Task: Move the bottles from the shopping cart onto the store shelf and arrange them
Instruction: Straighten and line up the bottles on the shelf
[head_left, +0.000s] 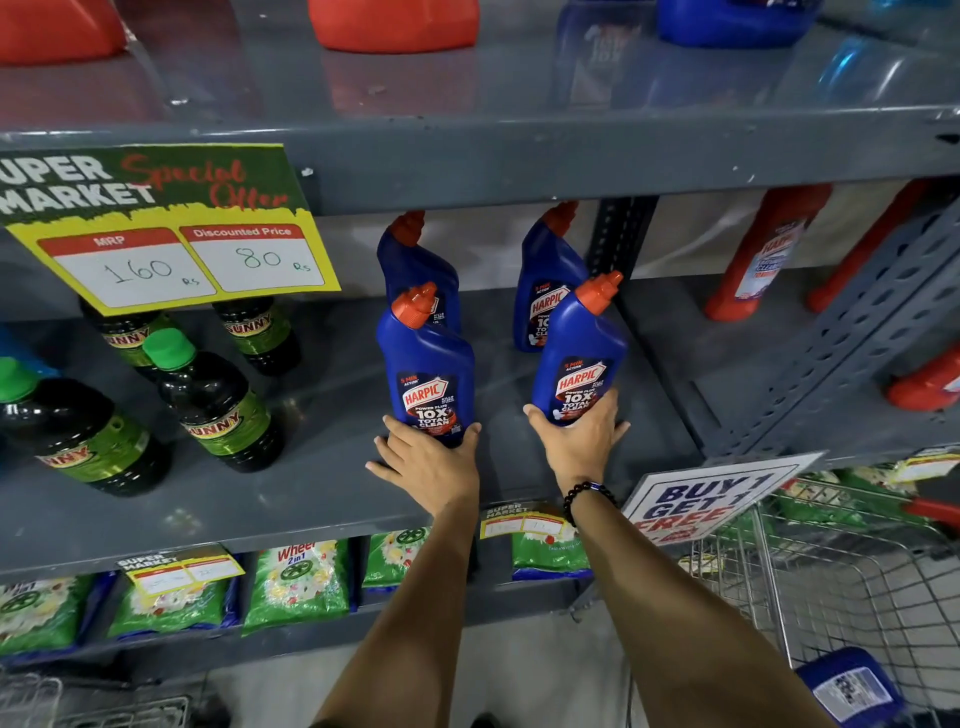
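Both hands cup bottle bases, left hand on left Harpic bottle, right hand on right Harpic bottle, fingers wrapped around each, likely to square them labels-out at frame centre on the shelf.

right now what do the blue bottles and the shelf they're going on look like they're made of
Blue bottle in the left hand: looks like glossy moulded plastic, with soft highlights, a red cap and a printed label. The one in the right hand looks the same. Shelf: probably painted grey metal, smooth and faintly reflective; the perforated upright suggests steel.

Bare forearms, no sleeves, black beaded bracelet on right wrist
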